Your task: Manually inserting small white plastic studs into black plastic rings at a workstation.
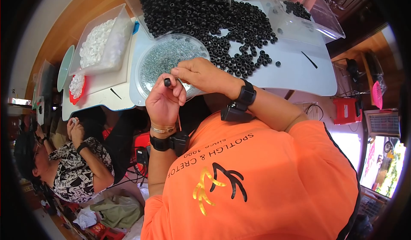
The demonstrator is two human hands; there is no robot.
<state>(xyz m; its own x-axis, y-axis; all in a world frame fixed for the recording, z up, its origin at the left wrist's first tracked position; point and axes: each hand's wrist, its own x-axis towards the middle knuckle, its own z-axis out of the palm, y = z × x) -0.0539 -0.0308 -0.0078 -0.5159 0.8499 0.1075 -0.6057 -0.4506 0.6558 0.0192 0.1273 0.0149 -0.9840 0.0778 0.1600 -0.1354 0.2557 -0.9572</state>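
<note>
My left hand (164,101) is raised palm up at the near edge of the round clear tub, fingers curled. Between its fingertips sits a small black ring-shaped part (167,82). My right hand (204,74) reaches over from the right, its thumb and fingers pinched together against the left fingertips; what they pinch, if anything, is too small to make out. Behind both hands, the clear tub (142,64) holds a mass of tiny glassy clear pieces. Many more black ring-shaped parts (205,24) are heaped on the table beyond and to the right.
A translucent bin (118,43) of white ring parts stands left, beside a red dish (76,95) of white parts. Clear boxes (295,30) stand back right. Thin black sticks (309,60) lie on the white table (295,75). A co-worker (81,167) sits at left, hands raised.
</note>
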